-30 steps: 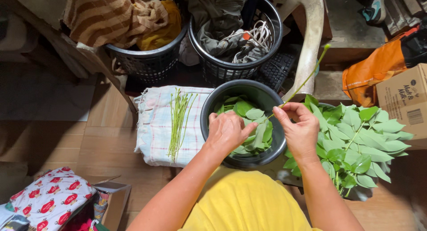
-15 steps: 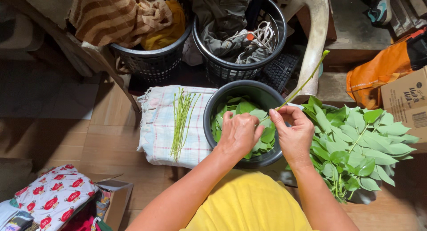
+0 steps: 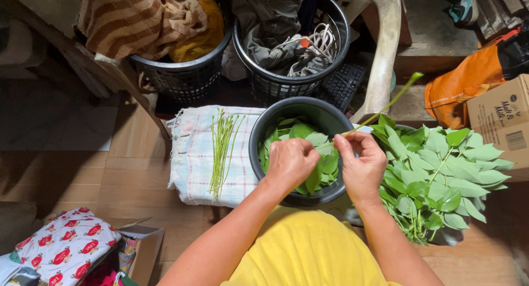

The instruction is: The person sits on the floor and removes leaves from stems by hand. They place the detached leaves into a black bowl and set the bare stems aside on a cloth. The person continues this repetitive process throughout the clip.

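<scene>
My right hand [image 3: 361, 165] pinches a thin green stem [image 3: 386, 107] that slants up to the right over the rim of a dark round bowl [image 3: 270, 123]. My left hand [image 3: 289, 162] is closed around the stem's lower end, above the plucked green leaves [image 3: 303, 131] lying in the bowl. A pile of leafy branches [image 3: 441, 170] rests to the right of my right hand. Several bare green stems [image 3: 221, 148] lie in a row on a checked cloth [image 3: 190, 154] left of the bowl.
Two black laundry baskets with clothes [image 3: 182, 71] [image 3: 292, 49] stand behind the bowl. A white plastic chair leg [image 3: 383, 60], an orange bag [image 3: 468, 82] and a cardboard box [image 3: 504, 121] are at the right. A patterned cloth bundle [image 3: 66, 247] lies at lower left.
My left hand has slid from the leaves toward the stem and closed on its lower end. The stem has tilted lower to the right.
</scene>
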